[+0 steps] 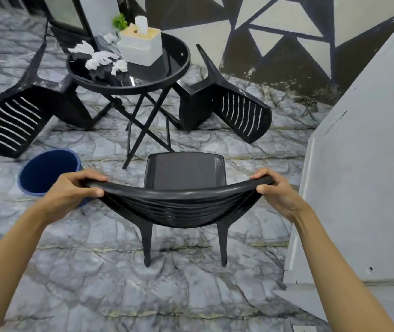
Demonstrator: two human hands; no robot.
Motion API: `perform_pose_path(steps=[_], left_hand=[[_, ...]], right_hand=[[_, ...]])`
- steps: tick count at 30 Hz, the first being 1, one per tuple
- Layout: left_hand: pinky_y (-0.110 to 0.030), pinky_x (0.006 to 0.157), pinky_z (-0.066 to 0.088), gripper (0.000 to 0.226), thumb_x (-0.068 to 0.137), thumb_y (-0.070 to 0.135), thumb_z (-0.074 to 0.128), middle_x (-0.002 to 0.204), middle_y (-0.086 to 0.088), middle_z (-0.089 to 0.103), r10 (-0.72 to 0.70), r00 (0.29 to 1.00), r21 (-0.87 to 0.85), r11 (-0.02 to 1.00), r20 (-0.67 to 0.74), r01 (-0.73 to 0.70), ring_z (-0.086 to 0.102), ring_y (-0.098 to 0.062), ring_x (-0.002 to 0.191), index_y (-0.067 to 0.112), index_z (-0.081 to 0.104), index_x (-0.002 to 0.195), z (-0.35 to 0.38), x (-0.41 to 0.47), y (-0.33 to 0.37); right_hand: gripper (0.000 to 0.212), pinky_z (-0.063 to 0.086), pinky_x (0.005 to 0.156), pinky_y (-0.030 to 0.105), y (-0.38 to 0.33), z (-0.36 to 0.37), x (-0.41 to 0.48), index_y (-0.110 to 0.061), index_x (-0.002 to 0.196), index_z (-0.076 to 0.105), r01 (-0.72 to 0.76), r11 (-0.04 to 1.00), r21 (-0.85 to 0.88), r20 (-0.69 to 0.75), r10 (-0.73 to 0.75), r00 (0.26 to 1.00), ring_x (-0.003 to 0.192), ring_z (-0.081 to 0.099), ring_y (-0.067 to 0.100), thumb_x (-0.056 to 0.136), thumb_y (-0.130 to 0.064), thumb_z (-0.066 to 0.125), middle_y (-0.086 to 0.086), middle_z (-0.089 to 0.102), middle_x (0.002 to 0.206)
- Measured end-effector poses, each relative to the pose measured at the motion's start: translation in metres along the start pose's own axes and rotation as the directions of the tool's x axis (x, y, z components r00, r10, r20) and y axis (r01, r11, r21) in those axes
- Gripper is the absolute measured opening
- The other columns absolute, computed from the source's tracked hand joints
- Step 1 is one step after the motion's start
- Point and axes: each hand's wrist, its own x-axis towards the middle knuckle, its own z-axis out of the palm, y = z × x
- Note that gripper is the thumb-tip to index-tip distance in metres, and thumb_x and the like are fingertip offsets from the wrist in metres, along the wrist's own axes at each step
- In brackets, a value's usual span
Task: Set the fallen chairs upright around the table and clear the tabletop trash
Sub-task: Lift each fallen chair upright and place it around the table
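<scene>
Upright chair [184, 174]: black plastic, standing on its legs on the marble floor [191, 295], nearest the camera, seat towards the table. Left hand [76, 190]: fingers [90, 177] curled over the left end of the chair's curved back rail, thumb beneath it. Right hand [275, 191]: fingers [270, 174] wrapped round the rail's right end in the same way. Tabletop [128, 89]: round, black glass, on crossed folding legs just beyond the chair. Crumpled tissues [100, 58]: white, several, lying on the tabletop's left part. Tissue box [140, 45]: white, on the tabletop's far side, with a small green plant [120, 21] behind it. Left fallen chair [11, 121]: tipped over on the floor left of the table. Right fallen chair [227, 104]: tipped over right of the table. Blue bin [47, 173]: on the floor beside the left hand.
</scene>
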Motion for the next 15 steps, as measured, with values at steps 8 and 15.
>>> perform_pose_path(steps=[8, 15], left_hand=[[-0.006, 0.065, 0.047, 0.039, 0.032, 0.032, 0.085, 0.073, 0.019, 0.068, -0.030, 0.969, -0.010, 1.000, -0.244, 0.028, 0.061, 0.003, 0.073, 0.028, 0.076, 0.070, -0.053, -0.034, -0.013], [-0.007, 0.071, 0.047, 0.051, 0.081, -0.013, 0.052, 0.094, 0.003, 0.059, -0.040, 0.903, -0.148, 0.989, -0.427, -0.026, 0.057, -0.004, 0.085, 0.030, 0.075, 0.066, -0.060, -0.042, -0.017]], right_hand=[[0.046, 0.048, 0.076, 0.013, -0.016, 0.062, 0.083, -0.027, 0.065, 0.072, 0.017, 0.992, -0.123, 0.144, 0.001, 0.990, 0.079, 0.062, 0.003, 0.031, -0.049, 0.092, -0.006, 0.065, 0.080], [0.054, 0.044, 0.068, 0.009, -0.037, 0.108, 0.142, -0.023, 0.071, 0.068, 0.076, 0.942, -0.327, 0.199, -0.010, 0.980, 0.072, 0.059, -0.003, 0.035, -0.059, 0.087, -0.007, 0.059, 0.083]])
